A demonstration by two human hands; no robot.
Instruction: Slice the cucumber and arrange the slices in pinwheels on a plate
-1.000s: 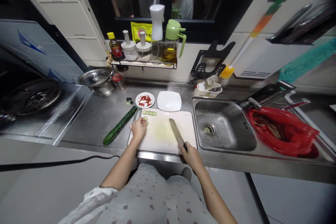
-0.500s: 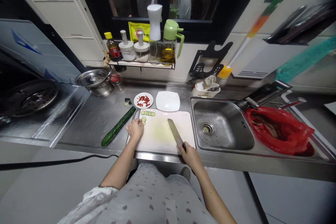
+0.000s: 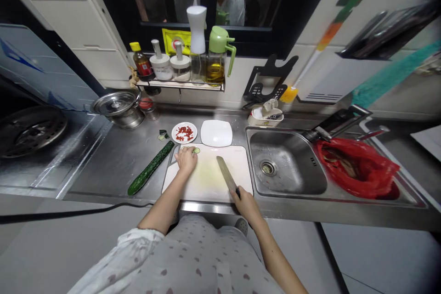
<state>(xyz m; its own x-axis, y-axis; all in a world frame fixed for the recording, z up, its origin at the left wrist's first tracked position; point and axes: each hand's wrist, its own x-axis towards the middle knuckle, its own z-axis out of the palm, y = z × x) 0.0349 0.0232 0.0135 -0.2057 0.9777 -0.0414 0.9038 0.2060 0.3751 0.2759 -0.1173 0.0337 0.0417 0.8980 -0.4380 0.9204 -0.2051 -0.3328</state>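
My right hand (image 3: 245, 201) is closed around the handle of a kitchen knife (image 3: 225, 172). The blade lies over the right half of a white cutting board (image 3: 237, 156), its tip pointing away from me. At the board's upper left, my left hand (image 3: 187, 160) rests with fingers apart over a row of thin cucumber slices (image 3: 196, 150); the hand hides part of the row. Left of the board a long green cucumber (image 3: 150, 168) lies slantwise on the steel counter. Small dark-skinned cucumber scraps (image 3: 162, 136) sit just above its far end.
Behind the board stand a plate of chopped red pieces (image 3: 174, 137) and a white square dish (image 3: 216, 134). To the right are a sink (image 3: 289, 179) and a red plastic bag (image 3: 365, 170). A lidded steel pot (image 3: 119, 110) stands left, below a seasoning rack (image 3: 179, 85).
My left hand has moved up and right along the board, from beside the lower slices to over the upper row. My right hand still holds the knife in about the same place.
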